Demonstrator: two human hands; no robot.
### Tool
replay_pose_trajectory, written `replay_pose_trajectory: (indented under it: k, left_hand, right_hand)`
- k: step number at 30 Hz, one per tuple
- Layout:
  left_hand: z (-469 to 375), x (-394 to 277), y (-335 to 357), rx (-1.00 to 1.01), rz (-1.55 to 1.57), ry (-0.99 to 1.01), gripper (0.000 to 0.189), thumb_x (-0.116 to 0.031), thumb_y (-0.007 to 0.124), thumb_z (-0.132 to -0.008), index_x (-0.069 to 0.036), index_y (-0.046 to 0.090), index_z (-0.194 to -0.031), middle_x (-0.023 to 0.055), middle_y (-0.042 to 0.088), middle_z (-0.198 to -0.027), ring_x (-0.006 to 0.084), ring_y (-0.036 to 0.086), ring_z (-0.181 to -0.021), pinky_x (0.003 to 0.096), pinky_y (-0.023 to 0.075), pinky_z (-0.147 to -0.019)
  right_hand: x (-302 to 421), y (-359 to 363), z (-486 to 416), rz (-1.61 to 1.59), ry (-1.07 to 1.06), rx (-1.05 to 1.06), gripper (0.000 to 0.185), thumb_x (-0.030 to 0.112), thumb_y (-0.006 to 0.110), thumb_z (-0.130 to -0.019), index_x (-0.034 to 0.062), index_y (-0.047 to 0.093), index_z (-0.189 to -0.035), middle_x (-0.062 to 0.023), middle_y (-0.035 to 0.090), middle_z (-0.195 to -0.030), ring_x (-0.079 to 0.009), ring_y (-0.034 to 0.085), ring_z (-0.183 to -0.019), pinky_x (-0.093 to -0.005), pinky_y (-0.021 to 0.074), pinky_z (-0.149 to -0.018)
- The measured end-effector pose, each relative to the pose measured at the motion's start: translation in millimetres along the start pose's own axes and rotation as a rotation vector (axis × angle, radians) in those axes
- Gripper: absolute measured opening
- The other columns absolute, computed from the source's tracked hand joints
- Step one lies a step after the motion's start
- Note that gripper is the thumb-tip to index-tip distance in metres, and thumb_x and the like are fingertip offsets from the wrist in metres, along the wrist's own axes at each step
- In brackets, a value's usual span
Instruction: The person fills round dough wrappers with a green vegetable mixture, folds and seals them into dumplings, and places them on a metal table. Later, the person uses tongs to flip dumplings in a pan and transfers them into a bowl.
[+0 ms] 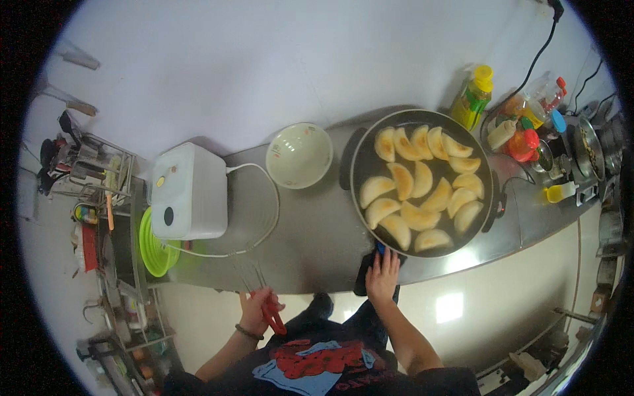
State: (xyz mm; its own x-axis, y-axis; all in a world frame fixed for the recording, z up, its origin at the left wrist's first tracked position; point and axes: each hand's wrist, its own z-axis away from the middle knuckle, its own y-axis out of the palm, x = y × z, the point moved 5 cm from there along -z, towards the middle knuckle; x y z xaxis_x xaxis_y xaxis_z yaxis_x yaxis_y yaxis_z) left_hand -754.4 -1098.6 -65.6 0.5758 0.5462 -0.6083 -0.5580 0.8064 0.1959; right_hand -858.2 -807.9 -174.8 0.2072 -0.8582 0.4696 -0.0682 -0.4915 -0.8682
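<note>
Red-handled metal tongs (271, 313) are held in my left hand (257, 308), low at the counter's front edge, their thin metal ends blurred. My right hand (382, 278) reaches over the same edge, fingers extended onto a dark item (365, 270) with a bright blue part (380, 246), just below the pan. Whether it grips that item is hidden. A round black electric pan (357, 198) holds several half-moon dumplings (421, 179), many browned on top. Left of the pan stands an empty pale green bowl (299, 156).
A white appliance (210, 190) with a looping white cord (277, 208) stands at left, beside a lime-green plastic basket (148, 247). Behind the pan, at right, is a yellow-capped bottle (470, 101). Sauce bottles (522, 143) and a steel pan (597, 168) crowd the far right.
</note>
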Motion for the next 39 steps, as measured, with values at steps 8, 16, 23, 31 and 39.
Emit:
replay_pose_trajectory:
  k: [8,16,23,31,39]
  left_hand:
    - [16,-29,-106,0.042,-0.126,0.074,0.016,-0.021,0.057,-0.089,-0.009,0.052,-0.099,0.0043,0.058,-0.072,0.0189,0.059,-0.065,0.0406,0.0518,-0.071]
    - [-139,-111,4,0.082,-0.234,0.311,0.017,-0.023,0.066,-0.084,-0.009,0.056,-0.083,-0.0006,0.053,-0.067,0.0103,0.049,-0.051,0.0237,0.0407,-0.047]
    - [-293,-128,79,-0.135,0.060,0.479,0.040,-0.028,0.076,-0.075,-0.006,0.046,-0.090,0.0033,0.048,-0.058,0.0145,0.045,-0.040,0.0287,0.0378,-0.035]
    - [-310,-115,110,-0.075,0.025,0.391,0.016,-0.007,0.063,-0.077,0.001,0.058,-0.090,0.0097,0.063,-0.076,0.0198,0.059,-0.056,0.0316,0.0476,-0.049]
    - [-158,-164,60,0.120,0.124,0.125,0.027,-0.008,0.056,-0.081,0.000,0.055,-0.107,0.0121,0.063,-0.090,0.0245,0.064,-0.078,0.0394,0.0534,-0.072]
  right_hand:
    - [83,66,-145,0.066,0.016,-0.068,0.045,0.012,0.050,-0.085,-0.0059,0.044,-0.126,-0.0208,0.031,-0.141,-0.0384,0.031,-0.128,-0.0471,0.0260,-0.107]
    - [190,133,-49,-0.381,-0.182,0.011,0.033,0.010,0.052,-0.081,-0.0011,0.057,-0.112,-0.0149,0.051,-0.124,-0.0322,0.045,-0.118,-0.0423,0.0350,-0.102]
    - [37,66,35,-0.357,0.288,0.058,0.037,0.020,0.055,-0.088,-0.0012,0.053,-0.118,-0.0217,0.055,-0.116,-0.0349,0.050,-0.112,-0.0445,0.0380,-0.096]
    - [-15,36,27,-0.174,0.249,-0.279,0.041,0.000,0.050,-0.078,-0.0003,0.047,-0.118,-0.0314,0.027,-0.139,-0.0528,0.030,-0.125,-0.0539,0.0299,-0.104]
    - [71,86,-133,-0.031,0.063,0.035,0.038,0.015,0.056,-0.081,0.0007,0.051,-0.116,-0.0344,0.036,-0.131,-0.0522,0.037,-0.118,-0.0566,0.0288,-0.102]
